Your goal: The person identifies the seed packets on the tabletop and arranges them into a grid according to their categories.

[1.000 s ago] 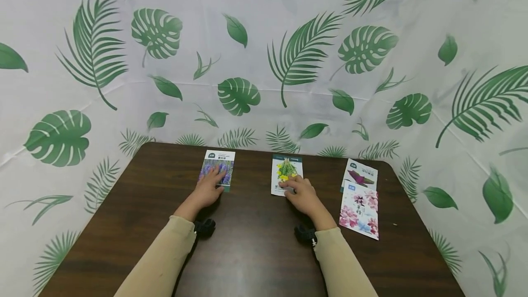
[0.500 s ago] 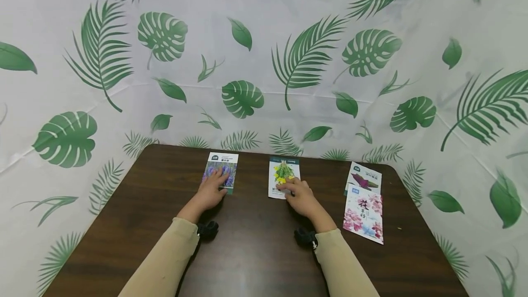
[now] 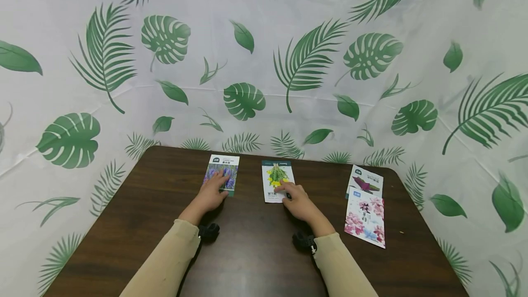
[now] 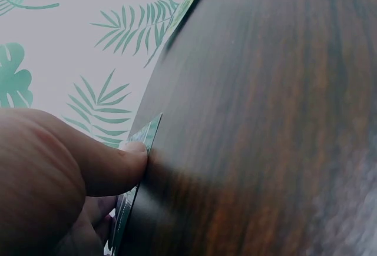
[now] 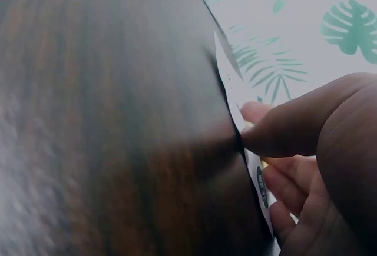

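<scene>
In the head view my left hand (image 3: 212, 193) rests on a seed packet printed with purple flowers (image 3: 213, 160), fingers spread over its picture. The left wrist view has that hand's thumb (image 4: 126, 165) on the packet's near edge. To the right, my right hand (image 3: 300, 200) touches a seed packet with a bunch of yellow flowers (image 3: 275, 175), its fingertips on the lower right part. In the right wrist view, the thumb (image 5: 265, 135) lies at that packet's white edge (image 5: 227, 85) and the other fingers are over its face. Both packets lie flat.
At the right of the dark wooden table (image 3: 247, 251) lies a packet with pink blossoms (image 3: 365, 217). It partly overlaps a packet with a dark purple plant (image 3: 367, 180). A white leaf-printed cloth (image 3: 198, 118) stands behind the table.
The yellow-flower packet has slid left across the table with my right hand on it, closer to the purple-flower packet. My left hand stays on its packet. The head view has shifted slightly.
</scene>
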### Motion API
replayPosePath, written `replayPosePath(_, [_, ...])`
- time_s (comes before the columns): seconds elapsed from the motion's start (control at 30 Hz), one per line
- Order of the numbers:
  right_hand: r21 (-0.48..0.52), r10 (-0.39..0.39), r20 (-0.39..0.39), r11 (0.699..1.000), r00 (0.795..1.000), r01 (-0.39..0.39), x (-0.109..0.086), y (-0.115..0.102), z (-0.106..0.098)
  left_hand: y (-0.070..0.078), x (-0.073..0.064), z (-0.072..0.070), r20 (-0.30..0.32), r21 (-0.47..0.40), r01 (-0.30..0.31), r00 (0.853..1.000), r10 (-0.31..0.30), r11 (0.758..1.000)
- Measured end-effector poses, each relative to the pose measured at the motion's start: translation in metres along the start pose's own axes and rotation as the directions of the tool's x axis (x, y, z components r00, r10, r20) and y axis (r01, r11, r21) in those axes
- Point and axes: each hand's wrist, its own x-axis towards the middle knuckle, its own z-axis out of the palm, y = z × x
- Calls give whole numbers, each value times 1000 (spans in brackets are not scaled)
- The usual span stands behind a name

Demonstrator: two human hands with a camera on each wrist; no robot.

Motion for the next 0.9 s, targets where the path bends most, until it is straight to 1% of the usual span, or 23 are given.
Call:
replayPosePath(0.17, [6,-39,6,999,999,39,-4,1,5,-1,-1,2,-10,0,-1,1000,1,1000])
replayPosePath(0.3, [4,-118,24,993,993,118,-7,4,4,-1,-3,3,-14,10,-6,1000,6,1000])
replayPosePath(0.4, [13,-154,51,988,987,154,-6,7,3,-2,-3,3,-11,11,-2,1000,2,1000])
replayPosePath(0.63, [47,-175,82,984,981,171,-2,9,2,-1,0,-2,-23,-1,-2,1000,2,1000])
replayPosePath(0.8, [0,-176,78,984,981,177,1,15,6,-1,-1,0,-12,-6,2,1000,-2,1000])
replayPosePath(0.9, [-30,-180,70,983,981,182,4,20,8,-1,-1,0,-18,-16,0,1000,0,1000])
